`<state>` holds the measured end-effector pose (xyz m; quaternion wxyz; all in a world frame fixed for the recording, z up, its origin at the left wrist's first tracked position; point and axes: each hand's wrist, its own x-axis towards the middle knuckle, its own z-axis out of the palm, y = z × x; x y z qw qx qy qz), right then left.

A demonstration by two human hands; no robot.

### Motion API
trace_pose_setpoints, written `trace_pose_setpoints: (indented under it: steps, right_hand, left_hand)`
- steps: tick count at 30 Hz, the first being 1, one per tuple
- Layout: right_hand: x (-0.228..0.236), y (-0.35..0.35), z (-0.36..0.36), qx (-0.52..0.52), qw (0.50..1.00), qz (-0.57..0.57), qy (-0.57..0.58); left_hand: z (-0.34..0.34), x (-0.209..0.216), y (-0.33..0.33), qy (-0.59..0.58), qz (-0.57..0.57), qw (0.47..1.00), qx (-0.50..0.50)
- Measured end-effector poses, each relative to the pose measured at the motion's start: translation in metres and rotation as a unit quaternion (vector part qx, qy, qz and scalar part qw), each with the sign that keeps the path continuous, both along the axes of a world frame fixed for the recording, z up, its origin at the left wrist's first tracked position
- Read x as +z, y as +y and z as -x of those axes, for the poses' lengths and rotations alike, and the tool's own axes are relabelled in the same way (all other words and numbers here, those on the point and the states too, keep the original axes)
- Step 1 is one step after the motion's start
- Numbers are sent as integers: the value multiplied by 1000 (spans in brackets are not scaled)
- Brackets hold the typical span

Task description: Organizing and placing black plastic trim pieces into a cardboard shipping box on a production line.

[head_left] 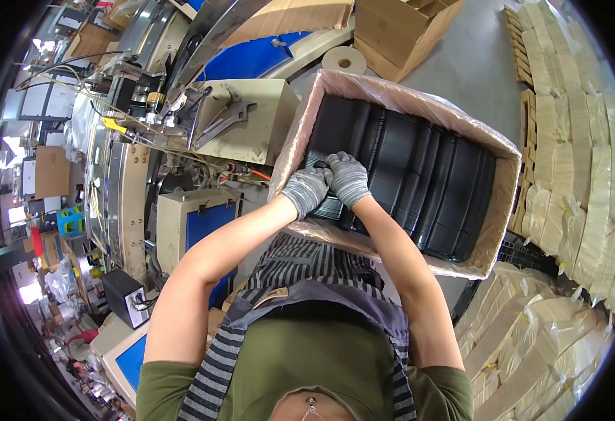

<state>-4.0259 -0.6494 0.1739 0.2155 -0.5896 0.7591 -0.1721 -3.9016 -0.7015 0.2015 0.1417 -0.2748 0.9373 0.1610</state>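
Note:
A large carton [507, 203] lined with clear plastic stands in front of me, filled with rows of thin black plastic pieces [395, 144] stacked tightly together. Both my hands wear grey striped knit gloves and meet over the near left part of the carton. My left hand [305, 191] has its fingers curled in against the row at that end. Right beside it, touching it, my right hand [348, 179] is closed with bent fingers. A bit of black shows between the two hands. What the fingers grip is hidden by the gloves.
Left of the carton is a beige machine housing [241, 130] with an adjustable wrench [227, 125] on top. An open cardboard box [399, 38] and a tape-like roll [344, 62] are beyond the carton. Plastic-wrapped bundles [578, 154] on pallets line the right.

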Motion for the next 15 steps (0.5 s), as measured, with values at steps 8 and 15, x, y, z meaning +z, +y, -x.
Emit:
trace_pose_setpoints:
  steps: [8,15]
  right_hand:
    - [-5,-8,-3,68,992,45,92]
    - [-2,1,-19,163,982,91,26]
  left_hand:
    - [-14,50,21,-40,-12,999,17]
    - [-35,28,28,-113,58,979,-159]
